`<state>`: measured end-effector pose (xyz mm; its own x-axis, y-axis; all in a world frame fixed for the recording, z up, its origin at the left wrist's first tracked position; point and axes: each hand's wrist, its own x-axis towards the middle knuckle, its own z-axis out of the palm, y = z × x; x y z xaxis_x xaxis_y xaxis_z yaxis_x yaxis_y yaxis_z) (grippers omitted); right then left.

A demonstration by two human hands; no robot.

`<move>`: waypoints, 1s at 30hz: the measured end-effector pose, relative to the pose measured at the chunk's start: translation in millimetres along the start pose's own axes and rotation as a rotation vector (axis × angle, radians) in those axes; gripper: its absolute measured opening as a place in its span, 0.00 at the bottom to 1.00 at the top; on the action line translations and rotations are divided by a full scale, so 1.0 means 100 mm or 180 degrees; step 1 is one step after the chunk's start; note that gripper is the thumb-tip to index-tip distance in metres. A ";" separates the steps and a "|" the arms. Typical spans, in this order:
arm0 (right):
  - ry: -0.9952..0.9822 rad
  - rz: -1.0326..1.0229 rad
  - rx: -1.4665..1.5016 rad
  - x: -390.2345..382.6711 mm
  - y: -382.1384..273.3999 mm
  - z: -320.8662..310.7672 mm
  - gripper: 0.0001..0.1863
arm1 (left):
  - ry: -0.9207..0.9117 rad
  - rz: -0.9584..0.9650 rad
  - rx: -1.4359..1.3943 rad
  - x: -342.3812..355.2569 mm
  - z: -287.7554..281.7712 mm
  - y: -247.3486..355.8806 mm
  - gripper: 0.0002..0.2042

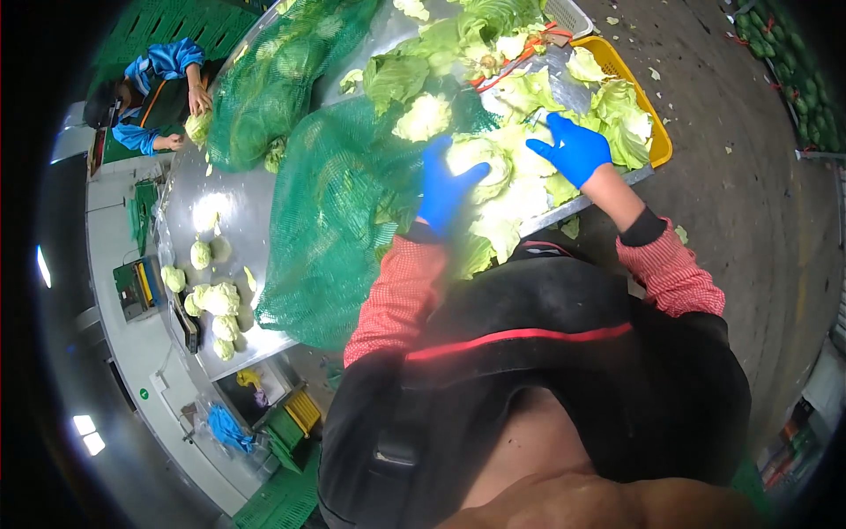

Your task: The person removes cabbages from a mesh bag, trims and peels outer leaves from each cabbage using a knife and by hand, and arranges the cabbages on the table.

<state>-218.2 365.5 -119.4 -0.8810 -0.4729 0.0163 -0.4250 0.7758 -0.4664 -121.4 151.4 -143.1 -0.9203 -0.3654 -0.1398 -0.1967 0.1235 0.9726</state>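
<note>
A pale green cabbage head (485, 167) lies on the metal table among loose leaves. My left hand (448, 187), in a blue glove, is at its left side, with the thumb stretched out over it and apart from the fingers. Whether it presses on the head I cannot tell. To the right, my blue-gloved right hand (573, 150) is open over loose cabbage leaves (621, 115), thumb and fingers spread. Beside my left hand a green mesh sack (326, 212) holds more cabbages. Another trimmed cabbage (423, 118) sits just beyond that hand.
A yellow crate (663, 145) stands at the table's right end. Red straps (520, 60) lie among the leaves. Several small cabbages (216, 300) rest on the left part of the metal table (181, 212). Across it a co-worker in blue sleeves (172, 57) handles a cabbage (199, 129).
</note>
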 end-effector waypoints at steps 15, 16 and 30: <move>-0.0314 -0.0358 0.0221 0.18 -0.56 0.10 0.32 | -0.0670 0.1006 0.1524 0.10 0.03 -0.05 0.46; -0.0471 -0.0257 0.0251 0.29 -0.51 0.22 0.31 | -0.0691 0.1119 0.1481 0.09 0.04 -0.03 0.46; 0.0229 -0.0858 0.0660 0.12 -0.52 0.15 0.33 | -0.0718 0.0725 -0.0170 0.06 0.03 -0.12 0.46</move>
<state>-204.0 313.4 -108.1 -0.7583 -0.6128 0.2222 -0.5996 0.5220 -0.6066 -126.0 150.4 -156.2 -0.9915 -0.1196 0.0509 0.0354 0.1278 0.9912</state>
